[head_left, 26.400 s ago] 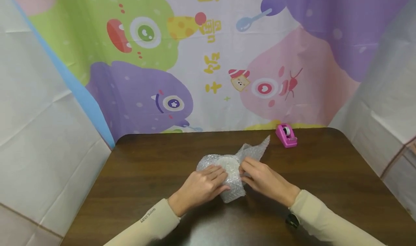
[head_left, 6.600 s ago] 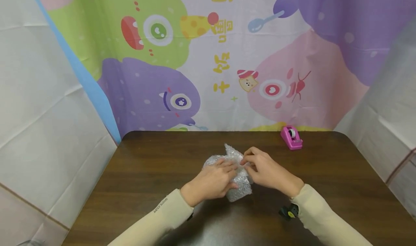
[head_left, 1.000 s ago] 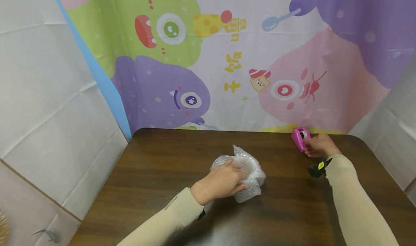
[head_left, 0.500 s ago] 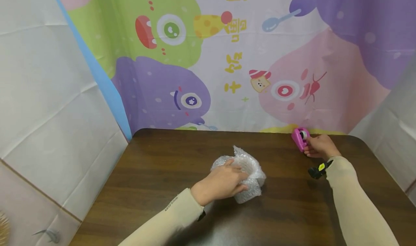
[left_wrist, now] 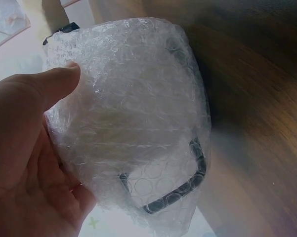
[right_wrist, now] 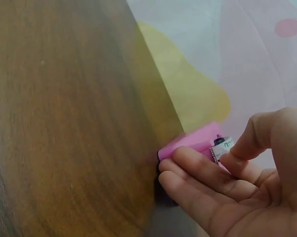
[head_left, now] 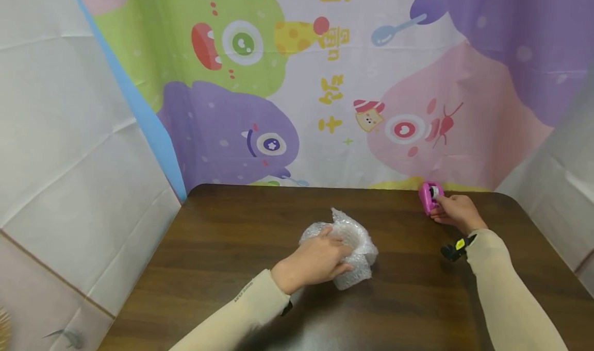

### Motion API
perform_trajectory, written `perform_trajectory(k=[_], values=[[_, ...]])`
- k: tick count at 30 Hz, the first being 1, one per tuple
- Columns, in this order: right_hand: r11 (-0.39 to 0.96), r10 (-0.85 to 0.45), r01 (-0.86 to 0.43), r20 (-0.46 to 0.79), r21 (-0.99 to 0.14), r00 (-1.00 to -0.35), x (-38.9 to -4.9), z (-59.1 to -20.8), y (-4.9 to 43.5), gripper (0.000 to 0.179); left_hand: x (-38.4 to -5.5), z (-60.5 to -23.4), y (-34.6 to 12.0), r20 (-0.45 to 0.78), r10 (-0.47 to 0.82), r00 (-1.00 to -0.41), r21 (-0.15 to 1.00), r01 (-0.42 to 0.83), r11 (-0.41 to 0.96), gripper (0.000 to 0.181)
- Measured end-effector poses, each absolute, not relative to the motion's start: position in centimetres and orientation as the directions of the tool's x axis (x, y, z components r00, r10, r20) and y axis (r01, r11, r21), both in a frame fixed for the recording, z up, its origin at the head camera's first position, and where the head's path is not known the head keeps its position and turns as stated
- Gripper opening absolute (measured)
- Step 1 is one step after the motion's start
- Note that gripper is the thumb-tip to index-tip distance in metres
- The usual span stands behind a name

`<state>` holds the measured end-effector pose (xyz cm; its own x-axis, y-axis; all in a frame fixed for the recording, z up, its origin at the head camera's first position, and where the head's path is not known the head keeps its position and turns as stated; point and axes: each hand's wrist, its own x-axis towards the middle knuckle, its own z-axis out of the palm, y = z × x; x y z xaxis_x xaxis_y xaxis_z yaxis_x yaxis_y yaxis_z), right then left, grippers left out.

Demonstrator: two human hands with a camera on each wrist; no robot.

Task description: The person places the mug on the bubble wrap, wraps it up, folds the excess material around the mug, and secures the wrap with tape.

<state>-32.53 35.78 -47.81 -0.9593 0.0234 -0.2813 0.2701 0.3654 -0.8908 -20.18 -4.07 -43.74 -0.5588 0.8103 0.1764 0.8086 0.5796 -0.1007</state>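
A bundle of clear bubble wrap sits mid-table, its wrap folded in over the top and one pointed flap sticking up at the back. Through the plastic in the left wrist view show a whitish body and a bent black strip, shaped like a handle. My left hand holds the bundle, fingers over its top and thumb against its side. At the back right, my right hand is at a pink tape dispenser. Thumb and forefinger pinch the tape by the toothed cutter, other fingers along the dispenser's side.
The dark wooden table ends at the back against a cartoon-printed curtain. The dispenser stands close to that edge. Pale panels flank both sides.
Earlier both hands worked at the bundle, whose loose wrap stuck out rightward; it is folded in now. My right hand has gone to the dispenser, which has lately shifted slightly. My left hand stays.
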Motion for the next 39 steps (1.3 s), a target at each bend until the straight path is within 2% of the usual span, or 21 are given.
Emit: perform_trajectory(k=[6,11,14,20,28,33,36,39], values=[[0.323,0.089,0.277,-0.262,-0.905,-0.961,-31.9,-48.3,35.5,0.050,-20.2,-43.8,-3.9,0.172,0.811,-0.559,-0.092,0.811,0.578,0.026],[0.227,0.234,0.290,-0.237,-0.930,-0.943,-31.6,-48.9,34.5,0.046,-20.2,-43.8,-3.9,0.160,0.804,-0.573,-0.086,0.803,0.589,0.026],[0.180,0.278,0.274,-0.218,-0.945,-0.935,-31.5,-49.3,34.2,0.041,-20.2,-43.8,-3.8,0.151,0.799,-0.582,-0.080,0.799,0.596,0.025],[0.144,0.306,0.244,-0.192,-0.959,-0.933,-31.4,-49.6,33.8,0.035,-20.2,-44.0,-3.8,0.149,0.800,-0.581,-0.081,0.799,0.596,0.025],[0.278,0.332,0.247,-0.148,-0.928,-0.932,-31.4,-49.9,34.0,0.033,-20.2,-43.8,-3.8,0.162,0.809,-0.565,-0.089,0.808,0.582,0.025],[0.329,0.334,0.231,-0.116,-0.916,-0.935,-31.3,-49.5,33.8,0.032,-20.3,-43.6,-3.7,0.154,0.805,-0.573,-0.090,0.803,0.589,0.026],[0.284,0.335,0.231,-0.129,-0.931,-0.933,-31.3,-49.2,33.4,0.028,-20.3,-43.6,-3.7,0.155,0.798,-0.583,-0.078,0.798,0.598,0.026],[0.171,0.318,0.218,-0.155,-0.961,-0.935,-31.3,-48.8,32.9,0.022,-20.2,-43.7,-3.7,0.167,0.790,-0.589,-0.067,0.793,0.605,0.024]])
